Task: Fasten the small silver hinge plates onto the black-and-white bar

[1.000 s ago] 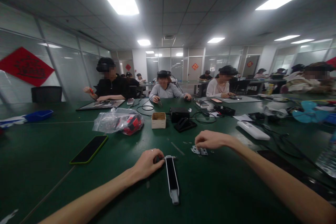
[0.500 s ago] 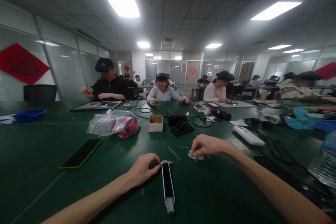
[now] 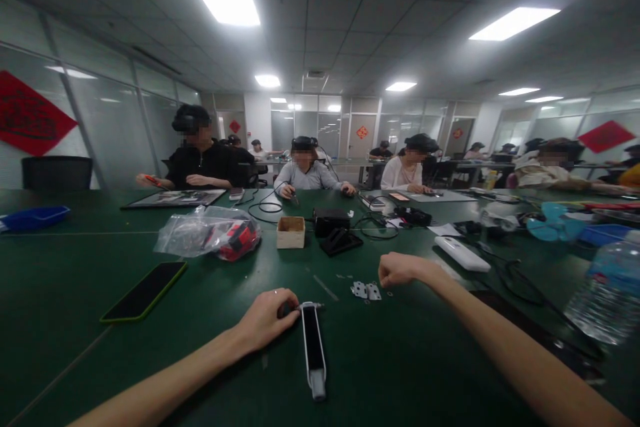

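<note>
A long, narrow object with a white frame and black face [image 3: 314,343] lies on the green table, its grey end toward me. A thin metal rod [image 3: 320,306] sticks out at its far end. My left hand [image 3: 270,319] rests beside that end, thumb and forefinger pinched at the rod's left side. Two small pale metal plates with holes [image 3: 373,291] lie to the right, with tiny loose pieces round them. Just beyond and right of the plates, my right hand [image 3: 396,269] is raised with its fingers curled in. Whatever they hold is hidden.
A green-edged phone [image 3: 145,292] lies at left. Farther back are a plastic bag with red and black contents [image 3: 213,233], an open small box [image 3: 291,233] and a black stand [image 3: 341,241]. A white case [image 3: 461,253], cables and a water bottle [image 3: 607,290] stand right. Co-workers sit opposite.
My right hand has lifted off the metal plates and moved right, leaving them in plain sight. My left hand stays at the long object's far end. The whole view has shifted slightly.
</note>
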Action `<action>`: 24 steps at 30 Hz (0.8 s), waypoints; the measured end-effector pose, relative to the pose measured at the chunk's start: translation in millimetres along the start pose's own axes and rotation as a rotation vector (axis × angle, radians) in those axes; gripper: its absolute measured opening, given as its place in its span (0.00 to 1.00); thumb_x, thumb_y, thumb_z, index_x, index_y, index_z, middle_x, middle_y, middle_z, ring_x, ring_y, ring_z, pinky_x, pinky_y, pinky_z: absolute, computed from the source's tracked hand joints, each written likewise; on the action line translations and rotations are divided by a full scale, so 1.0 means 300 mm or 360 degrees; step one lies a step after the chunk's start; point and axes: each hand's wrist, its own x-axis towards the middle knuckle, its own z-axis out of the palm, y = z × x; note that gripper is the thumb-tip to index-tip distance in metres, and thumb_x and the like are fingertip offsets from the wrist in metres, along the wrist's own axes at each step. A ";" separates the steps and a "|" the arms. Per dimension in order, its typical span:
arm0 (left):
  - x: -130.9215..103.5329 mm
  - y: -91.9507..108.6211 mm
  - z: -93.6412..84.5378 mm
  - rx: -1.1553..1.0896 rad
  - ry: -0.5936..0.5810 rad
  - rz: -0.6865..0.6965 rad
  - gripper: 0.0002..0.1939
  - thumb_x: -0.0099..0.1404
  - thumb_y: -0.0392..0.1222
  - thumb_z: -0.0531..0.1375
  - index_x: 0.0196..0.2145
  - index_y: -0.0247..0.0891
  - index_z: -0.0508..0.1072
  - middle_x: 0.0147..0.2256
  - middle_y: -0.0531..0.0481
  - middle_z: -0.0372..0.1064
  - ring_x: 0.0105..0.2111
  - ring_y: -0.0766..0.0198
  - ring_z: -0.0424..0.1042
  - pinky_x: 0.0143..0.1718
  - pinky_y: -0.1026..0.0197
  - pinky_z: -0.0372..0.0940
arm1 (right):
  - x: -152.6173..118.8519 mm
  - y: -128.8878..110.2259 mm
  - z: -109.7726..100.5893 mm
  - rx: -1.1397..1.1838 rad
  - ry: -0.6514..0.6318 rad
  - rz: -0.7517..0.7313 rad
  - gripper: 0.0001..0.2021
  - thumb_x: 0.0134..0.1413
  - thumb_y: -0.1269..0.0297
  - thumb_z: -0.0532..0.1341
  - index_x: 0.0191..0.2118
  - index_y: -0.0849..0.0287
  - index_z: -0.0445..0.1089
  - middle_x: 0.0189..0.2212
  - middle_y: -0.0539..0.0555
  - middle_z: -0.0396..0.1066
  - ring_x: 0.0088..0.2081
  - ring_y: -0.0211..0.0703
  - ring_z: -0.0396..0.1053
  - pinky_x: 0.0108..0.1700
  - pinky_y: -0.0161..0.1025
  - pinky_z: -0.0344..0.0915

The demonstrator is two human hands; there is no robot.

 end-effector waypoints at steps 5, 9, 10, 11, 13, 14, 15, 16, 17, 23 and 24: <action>0.003 -0.012 0.008 0.0027 0.0041 0.0010 0.08 0.62 0.43 0.56 0.36 0.37 0.71 0.31 0.52 0.69 0.28 0.65 0.67 0.30 0.64 0.60 | 0.026 0.020 0.019 0.0038 -0.0029 0.0027 0.07 0.40 0.66 0.63 0.29 0.60 0.77 0.28 0.53 0.75 0.29 0.40 0.69 0.26 0.30 0.56; 0.004 -0.011 0.008 0.0026 0.0023 0.0002 0.08 0.61 0.42 0.56 0.36 0.37 0.71 0.31 0.52 0.69 0.28 0.65 0.66 0.29 0.65 0.60 | 0.043 0.035 0.033 0.0069 -0.0038 0.0002 0.07 0.41 0.64 0.64 0.29 0.59 0.76 0.28 0.51 0.75 0.30 0.39 0.69 0.26 0.30 0.56; 0.004 -0.009 0.007 0.0033 0.0026 -0.0002 0.08 0.61 0.42 0.56 0.36 0.37 0.71 0.31 0.52 0.69 0.28 0.65 0.66 0.29 0.65 0.59 | 0.045 0.038 0.035 0.0073 -0.0031 -0.0001 0.07 0.41 0.64 0.64 0.29 0.58 0.76 0.28 0.51 0.75 0.30 0.39 0.70 0.26 0.30 0.56; 0.003 -0.007 0.005 0.0038 0.0030 -0.0004 0.08 0.61 0.42 0.56 0.36 0.37 0.71 0.30 0.52 0.69 0.27 0.65 0.66 0.29 0.65 0.59 | 0.046 0.041 0.036 0.0077 -0.0023 -0.0001 0.07 0.42 0.64 0.63 0.30 0.58 0.76 0.28 0.51 0.75 0.30 0.39 0.70 0.26 0.30 0.56; 0.003 -0.005 0.003 0.0039 0.0030 -0.0004 0.08 0.62 0.42 0.56 0.36 0.37 0.71 0.30 0.52 0.69 0.28 0.65 0.66 0.29 0.65 0.59 | 0.046 0.045 0.035 0.0077 0.0008 0.0011 0.07 0.42 0.65 0.63 0.30 0.58 0.77 0.28 0.51 0.75 0.30 0.39 0.70 0.27 0.30 0.57; 0.003 -0.004 0.002 0.0036 0.0028 -0.0001 0.08 0.62 0.42 0.56 0.36 0.37 0.71 0.30 0.52 0.69 0.28 0.65 0.66 0.29 0.64 0.60 | 0.045 0.046 0.033 0.0074 0.0033 0.0020 0.07 0.43 0.65 0.63 0.30 0.58 0.77 0.28 0.52 0.75 0.30 0.40 0.70 0.27 0.30 0.57; 0.003 -0.004 0.001 0.0035 0.0026 0.0004 0.08 0.62 0.43 0.56 0.36 0.37 0.71 0.30 0.52 0.69 0.28 0.65 0.66 0.30 0.64 0.60 | 0.045 0.046 0.031 0.0069 0.0064 0.0027 0.07 0.43 0.66 0.62 0.30 0.59 0.77 0.28 0.53 0.75 0.30 0.40 0.70 0.28 0.30 0.58; 0.003 -0.005 0.001 0.0033 0.0022 0.0014 0.08 0.62 0.43 0.55 0.36 0.37 0.71 0.31 0.52 0.69 0.28 0.65 0.66 0.30 0.64 0.60 | 0.044 0.044 0.029 0.0063 0.0100 0.0029 0.07 0.44 0.66 0.62 0.31 0.59 0.76 0.29 0.53 0.75 0.31 0.41 0.70 0.29 0.31 0.58; 0.003 -0.006 0.001 0.0030 0.0016 0.0026 0.09 0.63 0.43 0.55 0.36 0.37 0.71 0.31 0.51 0.69 0.29 0.65 0.66 0.30 0.64 0.60 | 0.045 0.041 0.027 0.0058 0.0136 0.0026 0.08 0.45 0.67 0.61 0.32 0.59 0.76 0.31 0.54 0.75 0.32 0.41 0.71 0.30 0.31 0.59; 0.002 -0.007 0.001 0.0020 0.0005 0.0026 0.09 0.63 0.44 0.55 0.36 0.37 0.71 0.31 0.51 0.68 0.28 0.65 0.66 0.30 0.64 0.59 | 0.062 0.004 0.043 0.0085 0.0194 -0.0032 0.10 0.46 0.71 0.61 0.37 0.57 0.75 0.35 0.53 0.75 0.37 0.41 0.71 0.35 0.30 0.60; 0.002 -0.004 0.000 0.0020 0.0004 0.0021 0.10 0.63 0.44 0.55 0.36 0.37 0.71 0.31 0.51 0.68 0.28 0.65 0.66 0.30 0.64 0.60 | 0.065 -0.001 0.048 0.0088 0.0191 -0.0024 0.10 0.45 0.71 0.61 0.36 0.57 0.75 0.34 0.53 0.75 0.36 0.41 0.71 0.34 0.30 0.60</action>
